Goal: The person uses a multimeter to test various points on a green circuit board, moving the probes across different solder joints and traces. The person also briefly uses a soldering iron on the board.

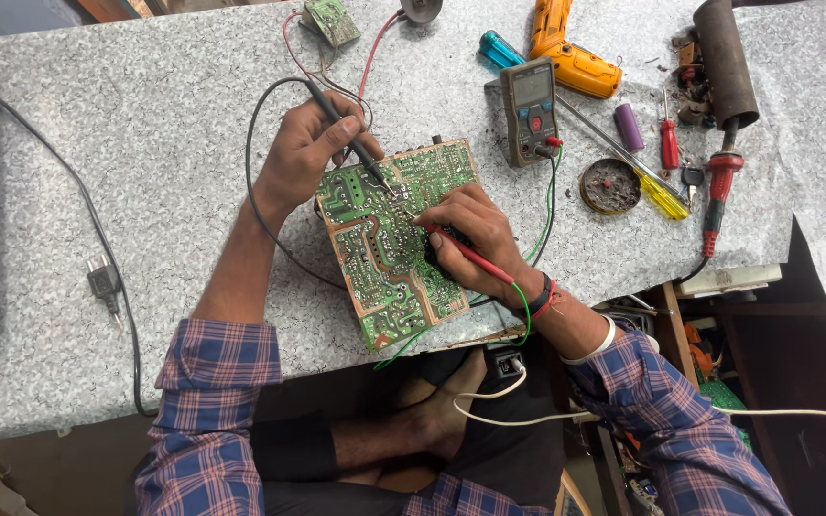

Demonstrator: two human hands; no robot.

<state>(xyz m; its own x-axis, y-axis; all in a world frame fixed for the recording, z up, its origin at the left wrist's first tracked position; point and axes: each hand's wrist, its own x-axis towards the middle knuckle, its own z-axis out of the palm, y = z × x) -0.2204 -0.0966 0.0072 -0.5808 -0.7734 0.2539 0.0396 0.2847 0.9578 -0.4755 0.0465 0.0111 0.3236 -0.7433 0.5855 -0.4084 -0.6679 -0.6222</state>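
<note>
Head view: green circuit board [389, 244] lies solder-side up at the near edge of the speckled worktop [145, 143]. Left hand [303, 153] pinches a black probe [351, 134] onto the board's far part; right hand [475, 239] pinches a red probe [466, 250] at its right side. Multimeter [530, 110] sits just beyond, with yellow drill [571, 53] and screwdrivers [666, 143] farther right.

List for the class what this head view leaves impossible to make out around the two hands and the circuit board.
- Multimeter reading: too small, head view.
- Black probe tip: which solder point it touches on the circuit board is too fine to see.
- Red probe tip: hidden under the right hand.
- Board's component side: faces down.
- Left hand palm: turned away.
</note>
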